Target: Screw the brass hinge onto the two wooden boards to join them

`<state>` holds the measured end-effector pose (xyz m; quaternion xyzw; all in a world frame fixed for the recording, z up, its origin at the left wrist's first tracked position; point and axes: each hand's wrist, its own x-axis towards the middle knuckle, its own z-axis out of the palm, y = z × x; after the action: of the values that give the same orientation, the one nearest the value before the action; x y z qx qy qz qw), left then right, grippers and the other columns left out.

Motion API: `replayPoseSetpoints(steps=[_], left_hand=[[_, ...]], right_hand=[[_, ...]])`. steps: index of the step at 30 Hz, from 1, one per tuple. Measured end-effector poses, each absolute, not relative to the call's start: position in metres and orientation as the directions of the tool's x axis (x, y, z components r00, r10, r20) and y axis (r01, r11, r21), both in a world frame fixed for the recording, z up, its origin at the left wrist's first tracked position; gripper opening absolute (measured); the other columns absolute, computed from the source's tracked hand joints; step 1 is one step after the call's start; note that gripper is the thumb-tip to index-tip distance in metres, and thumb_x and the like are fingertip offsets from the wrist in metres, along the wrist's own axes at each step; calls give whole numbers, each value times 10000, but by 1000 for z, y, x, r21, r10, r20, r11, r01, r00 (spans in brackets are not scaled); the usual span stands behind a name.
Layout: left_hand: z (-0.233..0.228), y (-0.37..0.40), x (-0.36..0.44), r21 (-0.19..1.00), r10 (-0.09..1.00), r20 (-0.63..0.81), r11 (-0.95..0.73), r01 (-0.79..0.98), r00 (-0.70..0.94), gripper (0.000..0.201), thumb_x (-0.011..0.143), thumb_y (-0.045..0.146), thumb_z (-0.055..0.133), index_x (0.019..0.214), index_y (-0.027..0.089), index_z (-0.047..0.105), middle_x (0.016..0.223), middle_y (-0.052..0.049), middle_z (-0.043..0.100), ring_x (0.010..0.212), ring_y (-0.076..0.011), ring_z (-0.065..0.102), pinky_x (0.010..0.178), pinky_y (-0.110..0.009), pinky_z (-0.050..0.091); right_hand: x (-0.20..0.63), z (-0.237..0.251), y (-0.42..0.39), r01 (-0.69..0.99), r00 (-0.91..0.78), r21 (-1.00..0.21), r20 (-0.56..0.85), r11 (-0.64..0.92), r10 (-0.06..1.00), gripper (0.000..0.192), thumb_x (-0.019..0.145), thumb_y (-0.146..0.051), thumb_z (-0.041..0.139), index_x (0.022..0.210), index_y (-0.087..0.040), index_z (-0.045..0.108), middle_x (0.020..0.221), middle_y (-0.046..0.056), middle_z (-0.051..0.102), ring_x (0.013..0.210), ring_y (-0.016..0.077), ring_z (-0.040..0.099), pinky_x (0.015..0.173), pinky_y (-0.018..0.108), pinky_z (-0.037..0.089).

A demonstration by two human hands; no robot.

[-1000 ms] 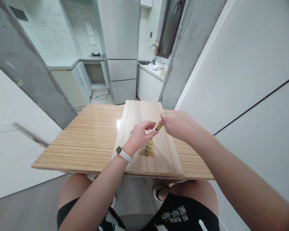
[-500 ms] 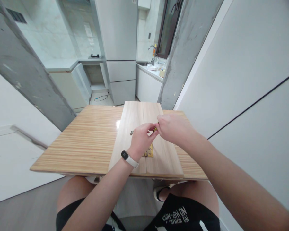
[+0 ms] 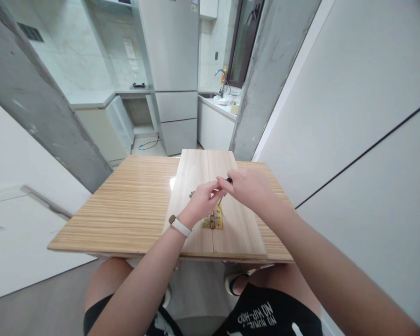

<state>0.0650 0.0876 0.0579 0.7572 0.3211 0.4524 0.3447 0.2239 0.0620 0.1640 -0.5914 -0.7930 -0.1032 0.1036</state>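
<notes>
Gripping a screwdriver (image 3: 227,181) near the frame's centre, the right hand (image 3: 247,186) meets the left hand (image 3: 203,201), whose fingertips pinch at its shaft. Both hover over a brass hinge (image 3: 213,219) joining two pale boards (image 3: 196,172) on the striped tabletop (image 3: 126,205).

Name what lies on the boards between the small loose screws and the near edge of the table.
In the head view, the left hand and its wrist with the watch cross that stretch above the pale boards; the brass hinge lies just beside, on the seam.

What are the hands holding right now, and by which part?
The right hand grips a screwdriver by its handle; the left hand pinches near its tip, above the hinge.
</notes>
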Motion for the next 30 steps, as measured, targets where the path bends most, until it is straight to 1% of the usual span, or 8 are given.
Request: replayPoseSetpoints(steps=[2,5,6,8,12,17,24,30], left_hand=[[57,90,65,835,813,446,-528,151,375,159,994,256,623,1019,157,745,989,-78,785,894,-207,725,778,-300,572],[53,94,67,865,813,435,-497,73,388,202,997,277,623,1099,149,742,1072,-98,784,975,-226,726,846,-324,579],[51,95,68,872,813,429,-486,52,393,213,999,287,624,1105,145,740,1072,-99,782,981,-227,722,857,-328,576],[48,98,68,891,826,402,-453,40,396,223,1000,317,626,1050,131,739,1006,-93,780,931,-221,714,825,-323,570],[47,98,65,909,826,354,-413,45,438,302,1007,392,627,925,126,743,906,-78,774,848,-203,700,759,-299,551],[55,93,64,921,823,346,-390,4,451,314,1003,408,642,1029,130,785,980,-93,805,902,-221,725,807,-326,571],[54,85,61,893,855,383,-439,97,349,156,926,270,731,1025,161,781,1021,-73,807,944,-206,730,868,-329,578],[50,78,58,841,848,458,-511,179,267,206,878,137,710,1071,178,770,1059,-65,801,977,-200,721,913,-348,566]], right_hand=[[226,161,67,901,-297,-199,366,386,882,403,986,-523,617,822,-166,703,840,124,755,795,251,685,701,351,427],[225,153,76,566,-321,-638,411,521,853,342,947,-520,677,862,-189,682,858,59,743,813,201,667,756,326,485],[224,150,78,423,-327,-753,392,504,860,372,949,-549,665,853,-190,683,836,50,738,786,190,664,736,317,496],[220,142,83,196,-346,-891,328,410,879,479,947,-627,637,769,-185,682,746,49,723,691,175,645,650,302,488],[215,130,91,2,-413,-957,263,290,872,651,929,-651,656,477,-199,535,455,17,568,458,124,494,527,290,389],[212,125,98,-52,-398,-972,229,227,889,706,918,-652,668,423,-213,424,376,-48,381,386,77,319,460,284,247],[189,118,89,-21,-98,-963,269,268,958,717,900,-714,635,428,-231,392,391,-38,372,403,87,320,458,306,233],[172,108,84,121,238,-939,341,321,909,638,980,-637,550,524,-253,323,461,-41,338,459,117,319,485,328,267]])
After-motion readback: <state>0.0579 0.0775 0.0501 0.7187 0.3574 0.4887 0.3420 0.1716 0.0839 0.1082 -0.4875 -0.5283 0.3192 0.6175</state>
